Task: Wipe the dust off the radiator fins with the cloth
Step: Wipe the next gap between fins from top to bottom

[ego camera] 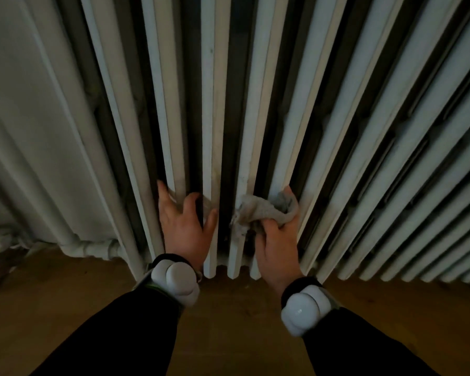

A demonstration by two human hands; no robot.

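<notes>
Wooden floor (228,321) runs under a tall white radiator (255,104), which the head view shows from above with its fins fanning away from the person. Low on those fins the right hand (278,245) grips a crumpled grey cloth (258,213), fingers curled round the bunch and pressing it to a fin. The wad spills left of the grip, across a dark gap and onto the neighbouring fin. A couple of fins further left, the left hand (183,226) lies on the metal with fingers spread and holds nothing, its fingertips dipping into the gaps. Further left again and lower, a white pipe (90,246) runs into the radiator's foot. Above the grip the fins stretch far and look faintly smudged. To wipe well, I judge the cloth should wrap the fin's edge and both flanks, travel in long strokes along its length, and be refolded once soiled. The bracing hand belongs outside the stroke's path.
</notes>
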